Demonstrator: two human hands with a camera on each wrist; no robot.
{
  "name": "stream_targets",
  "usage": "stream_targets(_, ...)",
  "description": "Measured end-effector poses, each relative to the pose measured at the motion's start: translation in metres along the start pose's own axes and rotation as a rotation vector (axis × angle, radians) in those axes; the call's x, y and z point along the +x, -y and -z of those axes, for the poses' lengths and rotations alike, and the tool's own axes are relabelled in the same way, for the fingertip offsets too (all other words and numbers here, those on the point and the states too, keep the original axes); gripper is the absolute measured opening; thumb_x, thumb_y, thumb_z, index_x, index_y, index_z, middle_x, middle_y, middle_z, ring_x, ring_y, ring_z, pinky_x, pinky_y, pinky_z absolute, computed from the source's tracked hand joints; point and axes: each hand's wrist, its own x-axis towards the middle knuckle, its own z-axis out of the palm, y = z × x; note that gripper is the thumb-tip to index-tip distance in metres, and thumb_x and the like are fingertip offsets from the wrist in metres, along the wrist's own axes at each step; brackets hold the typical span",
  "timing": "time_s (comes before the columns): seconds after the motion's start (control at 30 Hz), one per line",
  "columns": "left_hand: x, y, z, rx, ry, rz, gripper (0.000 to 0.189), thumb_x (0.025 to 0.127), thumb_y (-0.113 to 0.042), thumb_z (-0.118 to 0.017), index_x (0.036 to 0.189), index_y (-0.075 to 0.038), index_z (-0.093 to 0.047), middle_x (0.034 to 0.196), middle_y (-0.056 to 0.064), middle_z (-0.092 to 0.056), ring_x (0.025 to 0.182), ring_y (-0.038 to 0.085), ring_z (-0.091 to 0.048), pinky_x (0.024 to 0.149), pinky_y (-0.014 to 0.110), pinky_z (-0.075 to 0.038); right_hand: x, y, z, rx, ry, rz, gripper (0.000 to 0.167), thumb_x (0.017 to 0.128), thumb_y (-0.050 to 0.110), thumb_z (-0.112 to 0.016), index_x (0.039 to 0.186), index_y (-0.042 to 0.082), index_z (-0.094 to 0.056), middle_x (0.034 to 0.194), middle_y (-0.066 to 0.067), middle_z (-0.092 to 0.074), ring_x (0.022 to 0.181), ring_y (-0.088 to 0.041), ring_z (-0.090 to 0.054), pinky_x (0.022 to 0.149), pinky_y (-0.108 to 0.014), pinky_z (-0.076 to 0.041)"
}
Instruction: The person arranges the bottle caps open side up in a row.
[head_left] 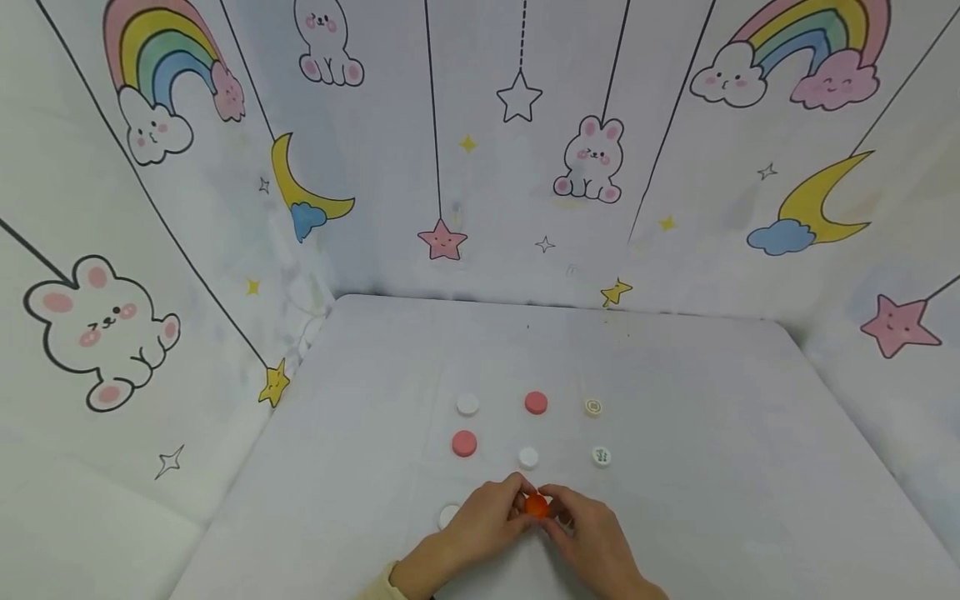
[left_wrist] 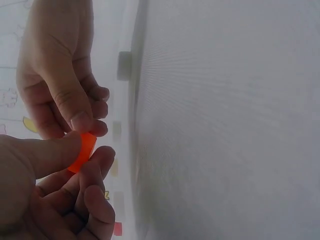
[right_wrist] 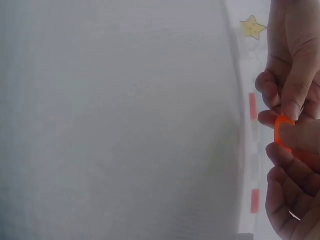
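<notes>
Both hands meet over the near part of the white table around a bright orange bottle cap (head_left: 536, 506). My left hand (head_left: 486, 518) pinches it between thumb and fingers. From the other side, my right hand (head_left: 594, 537) pinches the same cap with its thumb and fingertips. In the left wrist view the orange cap (left_wrist: 86, 152) stands on edge between the fingers, above the table surface. The right wrist view shows the right thumb lying across the orange cap (right_wrist: 284, 131), hiding part of it. A white cap (head_left: 448, 516) lies beside the left hand, partly covered by it.
Beyond the hands, caps lie in rough rows: white (head_left: 468, 405), red (head_left: 536, 402) and patterned cream (head_left: 593, 407) at the back; red (head_left: 464, 443), white (head_left: 528, 458) and green-marked white (head_left: 602, 457) nearer. A printed cloth backdrop (head_left: 390, 167) surrounds the table (head_left: 712, 433).
</notes>
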Motion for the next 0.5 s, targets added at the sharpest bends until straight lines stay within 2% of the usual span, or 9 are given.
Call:
stream_targets(0.13,0.001,0.0,0.0,-0.012,-0.002,0.033,0.019,0.086,-0.015,-0.074,0.102,-0.013,-0.064,0.078,-0.013,-0.063,0.067,-0.005,-0.052,0.062,0.014,-0.044,0.004,-0.001,0.001,-0.01,0.068,-0.006,0.036,0.075,0.007,-0.083,0.108,0.014,-0.071,0.079,0.016,-0.063,0.068,0.003,-0.051,0.063,-0.02,-0.049)
stream_targets(0.2,0.001,-0.002,0.0,0.019,-0.013,0.05,0.017,0.085,-0.014,-0.076,0.099,-0.013,-0.067,0.08,-0.013,-0.066,0.067,-0.005,-0.052,0.063,0.014,-0.044,0.006,-0.001,0.002,-0.018,0.098,-0.003,0.033,0.076,0.007,-0.082,0.107,0.013,-0.071,0.079,0.017,-0.062,0.068,0.003,-0.05,0.062,-0.02,-0.048)
stream_targets(0.3,0.002,-0.006,0.001,0.117,-0.042,0.049,0.015,0.081,-0.015,-0.079,0.095,-0.014,-0.072,0.08,-0.011,-0.066,0.067,-0.002,-0.053,0.063,0.016,-0.044,0.008,0.001,0.005,-0.046,0.136,0.002,0.03,0.077,0.007,-0.081,0.105,0.012,-0.072,0.078,0.016,-0.061,0.067,0.002,-0.048,0.061,-0.02,-0.046)
stream_targets(0.4,0.004,-0.008,0.0,0.243,-0.061,0.017,0.014,0.079,-0.019,-0.08,0.092,-0.015,-0.075,0.078,-0.01,-0.061,0.067,0.0,-0.051,0.063,0.017,-0.043,0.011,0.002,0.008,-0.064,0.192,-0.002,0.027,0.078,0.007,-0.08,0.103,0.009,-0.072,0.078,0.013,-0.062,0.065,0.002,-0.047,0.06,-0.021,-0.046)
stream_targets(0.5,0.005,-0.01,0.0,0.297,-0.048,0.0,0.015,0.078,-0.021,-0.081,0.091,-0.014,-0.076,0.075,-0.01,-0.058,0.065,0.0,-0.049,0.063,0.016,-0.042,0.015,0.003,0.012,-0.068,0.261,-0.001,0.025,0.078,0.008,-0.079,0.103,0.007,-0.073,0.077,0.012,-0.063,0.063,0.001,-0.046,0.059,-0.022,-0.045)
